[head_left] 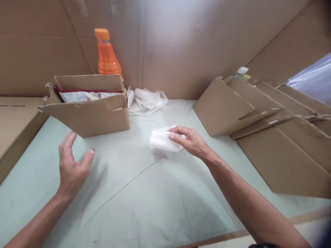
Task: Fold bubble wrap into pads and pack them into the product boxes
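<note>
Near the middle of the table lies a small bundle of bubble wrap, whitish and see-through; what is inside it, if anything, I cannot make out. My right hand pinches the bundle's right edge between thumb and fingers. To the left, my left hand is held over the cloth with thumb and fingers apart and nothing in it. It is nearest to an open cardboard box, which holds a white patterned packet with a dark red edge.
Behind the left box stands a bottle of orange drink. Crumpled clear plastic lies beside that box. Several open cardboard boxes line the right side, with a white-capped bottle behind. A pale green cloth covers the table; cardboard walls enclose it.
</note>
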Demonstrator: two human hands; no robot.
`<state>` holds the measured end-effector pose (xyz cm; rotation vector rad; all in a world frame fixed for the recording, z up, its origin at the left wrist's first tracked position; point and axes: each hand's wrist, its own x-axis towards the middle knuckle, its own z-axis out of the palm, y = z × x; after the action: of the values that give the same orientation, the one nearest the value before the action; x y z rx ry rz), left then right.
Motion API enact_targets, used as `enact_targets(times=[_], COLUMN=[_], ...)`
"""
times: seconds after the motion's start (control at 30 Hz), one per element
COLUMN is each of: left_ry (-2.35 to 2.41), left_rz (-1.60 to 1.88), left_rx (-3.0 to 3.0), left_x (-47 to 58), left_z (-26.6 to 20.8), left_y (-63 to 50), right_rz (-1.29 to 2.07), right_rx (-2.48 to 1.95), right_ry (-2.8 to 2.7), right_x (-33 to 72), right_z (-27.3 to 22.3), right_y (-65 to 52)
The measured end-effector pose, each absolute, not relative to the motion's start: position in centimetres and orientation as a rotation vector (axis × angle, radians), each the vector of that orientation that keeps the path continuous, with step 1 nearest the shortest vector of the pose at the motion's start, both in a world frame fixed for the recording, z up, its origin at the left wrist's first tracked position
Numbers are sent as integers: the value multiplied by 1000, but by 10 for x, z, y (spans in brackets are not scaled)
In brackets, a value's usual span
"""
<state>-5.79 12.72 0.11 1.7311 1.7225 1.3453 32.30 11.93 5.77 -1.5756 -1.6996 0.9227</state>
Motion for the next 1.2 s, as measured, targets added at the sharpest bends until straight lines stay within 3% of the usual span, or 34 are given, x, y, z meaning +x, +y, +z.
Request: enact_targets(times=[0.17,0.3,0.4,0.57,0.73,0.93,1.03,1.2], left_ry=[1316,1057,1010,1049,987,914,875,881], left_rz=[988,721,652,612,577,520,531,564], left_rx=[1721,1276,891,635,719,752,723,709], left_x=[-11,18,22,6,0,3,0,-3], left_z=[21,27,25,8,5,10,9,5], left_y=[79,78,83,86,82,71,61,45], right_rz=[1480,1648,1314,381,215,-310,-157,550], right_rx=[-1218,-1157,-1371,-1823,-1982,-1830,-1568,-1003], right_ry=[-1378,-1223,-1311,-2011,-2093,-1650,-1907,-2668], right_x=[284,261,273,327,372,358,311,227], right_z=[77,81,74,28,-7,38,52,19], right_y=[92,91,94,82,122,194,164,101])
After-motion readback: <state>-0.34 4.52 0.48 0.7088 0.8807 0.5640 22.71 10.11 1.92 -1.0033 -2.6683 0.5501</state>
